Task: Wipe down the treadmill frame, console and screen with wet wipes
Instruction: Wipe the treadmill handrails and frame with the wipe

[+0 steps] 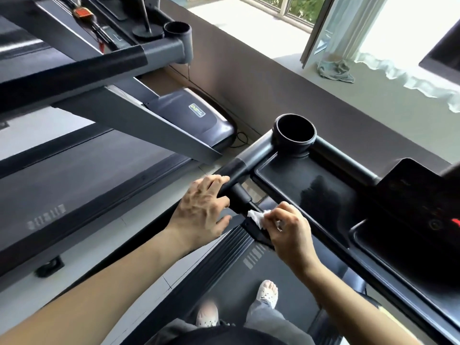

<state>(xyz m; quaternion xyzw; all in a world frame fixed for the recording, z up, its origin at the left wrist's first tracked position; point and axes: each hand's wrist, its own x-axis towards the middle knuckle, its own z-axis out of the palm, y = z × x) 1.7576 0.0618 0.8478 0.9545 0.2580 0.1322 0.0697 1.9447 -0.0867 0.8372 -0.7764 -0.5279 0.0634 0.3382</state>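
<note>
Wet wipe (256,217), crumpled, pressed to the lower end of the short black bar (242,195) under the handrail (232,171). Right hand (290,230) pinches it in curled fingers, just right of the bar; left hand (202,204), left of the bar, grips the handrail.

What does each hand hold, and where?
Left hand grips the black handlebar near its console end; right hand pinches a crumpled white wipe by one edge.
</note>
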